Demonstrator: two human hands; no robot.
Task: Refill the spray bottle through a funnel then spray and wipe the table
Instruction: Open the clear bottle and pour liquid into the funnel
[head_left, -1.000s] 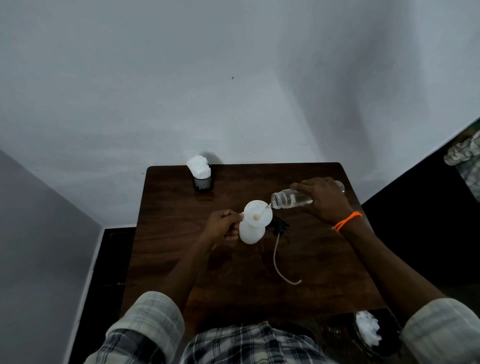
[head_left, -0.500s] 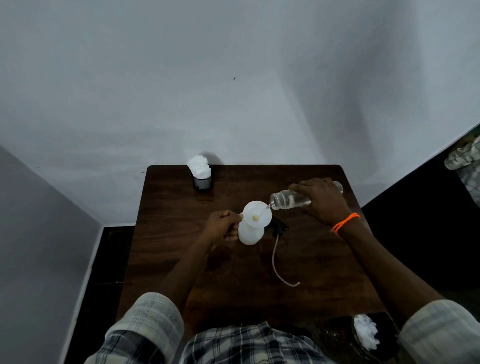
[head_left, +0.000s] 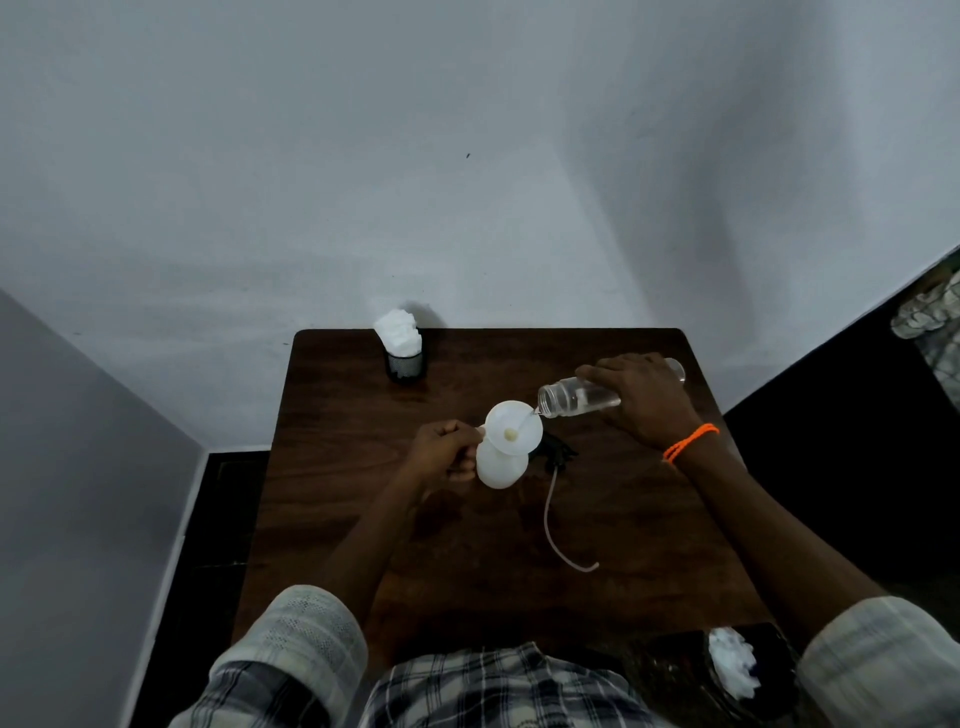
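Observation:
A white spray bottle (head_left: 500, 467) stands near the middle of the dark wooden table (head_left: 363, 519) with a white funnel (head_left: 514, 427) in its neck. My left hand (head_left: 444, 454) grips the bottle's left side. My right hand (head_left: 644, 397) holds a clear water bottle (head_left: 574, 400) tipped almost flat, its mouth over the funnel's right rim, and a thin stream runs into the funnel. The black spray head (head_left: 557, 452) lies on the table just right of the spray bottle, its pale tube (head_left: 550, 525) curling toward me.
A black mesh cup stuffed with white tissues (head_left: 402, 345) stands at the table's far left edge, against the wall. A dark bin with crumpled white paper (head_left: 732, 662) sits at the near right, below the table edge. Walls close in behind and left.
The water bottle's mouth has stayed over the funnel while the pouring goes on. Both hands keep their grips; only the view has shifted slightly.

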